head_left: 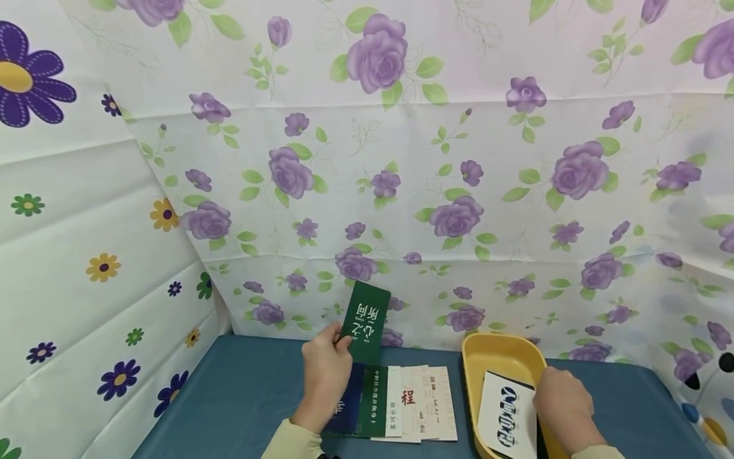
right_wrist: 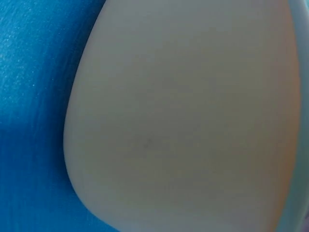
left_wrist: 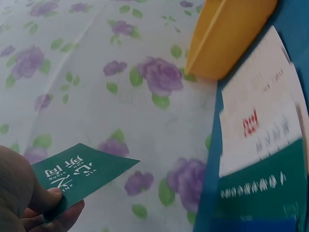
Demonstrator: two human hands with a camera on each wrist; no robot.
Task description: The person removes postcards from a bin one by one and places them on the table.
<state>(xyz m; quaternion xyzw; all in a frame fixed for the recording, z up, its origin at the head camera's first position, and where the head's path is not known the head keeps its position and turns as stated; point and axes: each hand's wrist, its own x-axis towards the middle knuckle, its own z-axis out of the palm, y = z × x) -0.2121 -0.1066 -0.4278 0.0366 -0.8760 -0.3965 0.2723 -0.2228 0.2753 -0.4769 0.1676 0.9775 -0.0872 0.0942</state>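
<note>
My left hand (head_left: 328, 376) pinches a green card (head_left: 367, 319) with white characters between thumb and fingers. It is tilted up above the back of the table, and the left wrist view shows the same green card (left_wrist: 87, 174) in the fingers. Below it lies a row of overlapping cards (head_left: 407, 401): dark blue, green, then several pale ones, one with a red character. At the right, my right hand (head_left: 564, 405) grips the right rim of a yellow tray (head_left: 473, 357), its fingertips hidden. A white card (head_left: 507, 414) with dark blue lettering lies inside, over a dark one.
A blue-covered table (head_left: 246, 389) carries everything. Behind it hangs a white cloth (head_left: 321, 223) with purple flowers, and another flowered cloth (head_left: 86, 255) stands along the left side. Skin fills most of the right wrist view.
</note>
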